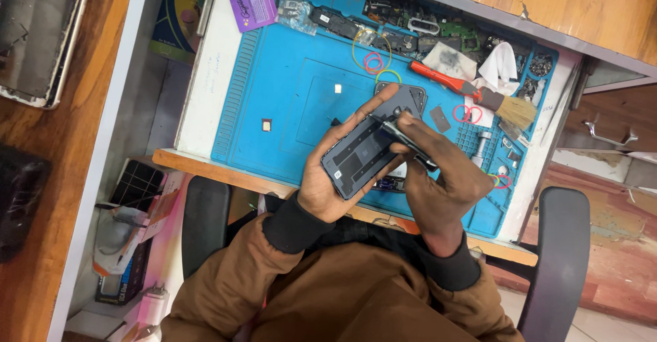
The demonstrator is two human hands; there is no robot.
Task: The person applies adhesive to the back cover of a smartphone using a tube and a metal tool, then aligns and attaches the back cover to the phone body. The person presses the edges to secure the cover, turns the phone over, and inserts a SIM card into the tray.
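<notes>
Head view, landmark: blue work mat (287,109) lying on the white surface (205,75).
Left hand (335,178): raised over the near edge of the mat, palm up, forearm in a brown sleeve coming from below; its fingers (373,102) wrap the far side of a dark phone (363,154), thumb along the near side, grasping it.
Dark phone: held tilted just above the mat's near middle, its open back facing the camera.
Right hand (438,185): beside the left one, over the mat's near right part, wrist bent inward; thumb and forefinger are pinched on a thin dark tool (409,139) whose end lies against the phone's upper end.
Red-handled brush (472,92): lies on the mat's far right part, bristles pointing right.
Rubber bands (374,61): pink and yellow loops on the mat's far middle.
Loose phone parts (417,31): heaped along the mat's far edge.
Purple packet (250,0): at the mat's far left corner.
Silver-edged phone (37,34): well left of the mat, on a wooden top.
</notes>
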